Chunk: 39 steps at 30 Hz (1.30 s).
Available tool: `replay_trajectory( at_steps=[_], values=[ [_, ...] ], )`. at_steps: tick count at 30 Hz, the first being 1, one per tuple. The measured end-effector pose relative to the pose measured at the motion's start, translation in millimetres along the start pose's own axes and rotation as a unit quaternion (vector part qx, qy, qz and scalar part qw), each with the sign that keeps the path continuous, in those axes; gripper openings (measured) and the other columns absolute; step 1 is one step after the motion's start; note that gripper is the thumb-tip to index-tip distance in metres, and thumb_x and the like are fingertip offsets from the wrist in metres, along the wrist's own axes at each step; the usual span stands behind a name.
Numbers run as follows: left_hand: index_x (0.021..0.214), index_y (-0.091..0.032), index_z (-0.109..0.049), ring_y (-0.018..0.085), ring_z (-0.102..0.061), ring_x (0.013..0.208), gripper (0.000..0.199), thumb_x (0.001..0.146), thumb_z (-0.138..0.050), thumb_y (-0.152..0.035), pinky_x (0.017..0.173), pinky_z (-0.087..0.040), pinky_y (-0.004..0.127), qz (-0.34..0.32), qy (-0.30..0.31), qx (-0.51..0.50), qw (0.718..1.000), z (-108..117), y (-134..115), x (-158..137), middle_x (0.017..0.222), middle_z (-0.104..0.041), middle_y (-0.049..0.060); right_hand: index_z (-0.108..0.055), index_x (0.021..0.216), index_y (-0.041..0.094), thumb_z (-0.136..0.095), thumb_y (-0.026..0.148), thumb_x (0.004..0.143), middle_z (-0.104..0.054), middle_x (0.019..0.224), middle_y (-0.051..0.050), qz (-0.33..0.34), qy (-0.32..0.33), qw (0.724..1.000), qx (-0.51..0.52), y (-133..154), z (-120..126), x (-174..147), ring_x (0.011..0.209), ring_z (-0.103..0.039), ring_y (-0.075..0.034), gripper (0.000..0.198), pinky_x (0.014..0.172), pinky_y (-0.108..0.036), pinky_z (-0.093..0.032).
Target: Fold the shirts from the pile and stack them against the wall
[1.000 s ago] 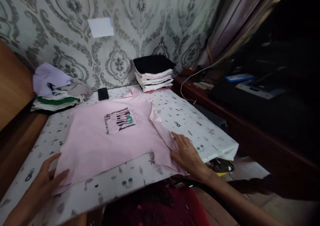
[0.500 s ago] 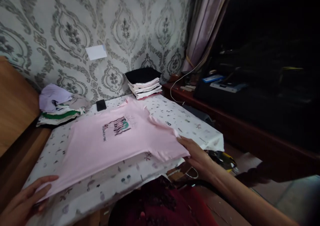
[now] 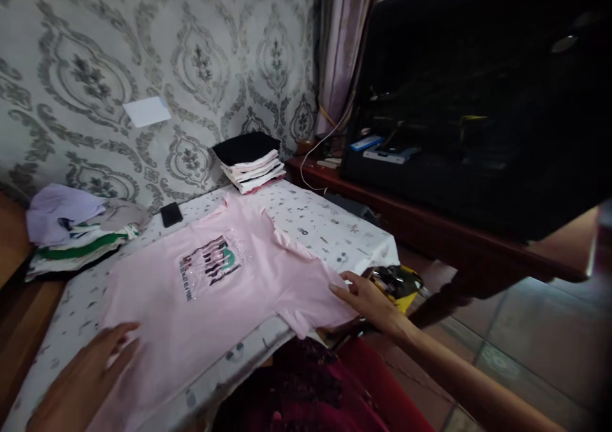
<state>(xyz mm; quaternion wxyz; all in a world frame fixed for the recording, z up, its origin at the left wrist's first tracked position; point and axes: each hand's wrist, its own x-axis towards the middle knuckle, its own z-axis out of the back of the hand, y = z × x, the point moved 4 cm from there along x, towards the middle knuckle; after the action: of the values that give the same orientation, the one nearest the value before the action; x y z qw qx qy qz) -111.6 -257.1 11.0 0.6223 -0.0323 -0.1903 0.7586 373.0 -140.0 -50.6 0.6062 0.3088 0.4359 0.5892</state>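
Note:
A pink T-shirt (image 3: 253, 279) with a dark striped print and a green patch lies spread out, front up, on the table. My left hand (image 3: 83, 374) is over its lower hem at the left, thumb and fingers apart. On the opposite side, my right hand (image 3: 370, 298) rests at the sleeve near the table's front edge, with its fingers stretched out and separated over the cloth. The undersides of both hands are hidden.
Folded clothes form a neat stack (image 3: 251, 164) by the wall. A looser clothes pile (image 3: 71, 228) sits at the left, near a black phone-like object (image 3: 171, 214). A patterned white cover (image 3: 329, 218) lies on the table. To the right stands a dark television (image 3: 468, 113) on a reddish-brown stand.
The T-shirt has come closer to the table's front edge, and its near side now hangs over it. Both hands have loosened from the cloth. The view has swung right.

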Motion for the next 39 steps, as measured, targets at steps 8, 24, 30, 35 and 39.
replay_trajectory(
  at_steps=[8, 24, 30, 35, 39],
  values=[
    [0.118, -0.022, -0.065, 0.019, -0.061, 0.118, 0.035, 0.099, -0.036, -0.029, 0.105, -0.049, 0.035, -0.401, 0.222, -0.13, 0.879, -108, -223, 110, 0.123, -0.067, 0.009, -0.064, 0.077, 0.017, -0.06, 0.057, 0.078, -0.061, 0.068, -0.002, 0.053, -0.037, 0.996, 0.054, -8, -12, -4, 0.063, -0.053, -0.017, 0.04, 0.055, -0.028, -0.042],
    [0.145, -0.031, -0.044, 0.018, -0.033, 0.147, 0.044, 0.103, -0.035, -0.04, 0.125, -0.023, 0.047, -0.451, 0.197, -0.092, 0.866, -183, -291, 159, 0.154, -0.045, 0.004, -0.065, 0.092, 0.023, -0.052, 0.038, 0.091, -0.07, 0.086, -0.007, 0.186, -0.046, 0.976, -0.104, 33, 23, 36, 0.074, -0.063, -0.021, 0.02, 0.07, -0.033, -0.05],
    [0.142, -0.02, -0.047, 0.025, -0.042, 0.141, 0.046, 0.101, -0.036, -0.039, 0.119, -0.034, 0.047, -0.291, 0.068, -0.072, 0.952, -181, -227, 217, 0.149, -0.049, 0.014, -0.065, 0.116, 0.014, -0.053, 0.024, 0.094, -0.064, 0.127, -0.015, 0.405, 0.158, 0.866, -0.249, 86, -49, 93, 0.12, -0.059, -0.027, 0.026, 0.106, -0.043, -0.045],
    [0.143, -0.019, -0.046, 0.028, -0.034, 0.147, 0.048, 0.099, -0.039, -0.038, 0.119, -0.027, 0.053, -0.221, 0.125, 0.0, 0.967, -209, -208, 263, 0.156, -0.042, 0.014, -0.05, 0.142, 0.01, -0.052, 0.031, 0.098, -0.042, 0.153, -0.021, 0.391, 0.2, 0.847, -0.299, 58, -65, 107, 0.147, -0.032, -0.03, 0.049, 0.121, -0.052, -0.022],
    [0.13, -0.02, -0.057, 0.024, -0.051, 0.131, 0.039, 0.1, -0.037, -0.032, 0.112, -0.038, 0.043, -0.242, 0.099, -0.009, 0.965, -209, -232, 291, 0.14, -0.058, 0.013, -0.059, 0.133, 0.016, -0.05, 0.025, 0.096, -0.052, 0.146, -0.017, 0.394, 0.182, 0.864, -0.257, 55, -51, 114, 0.138, -0.045, -0.027, 0.039, 0.117, -0.049, -0.032]
  ],
)
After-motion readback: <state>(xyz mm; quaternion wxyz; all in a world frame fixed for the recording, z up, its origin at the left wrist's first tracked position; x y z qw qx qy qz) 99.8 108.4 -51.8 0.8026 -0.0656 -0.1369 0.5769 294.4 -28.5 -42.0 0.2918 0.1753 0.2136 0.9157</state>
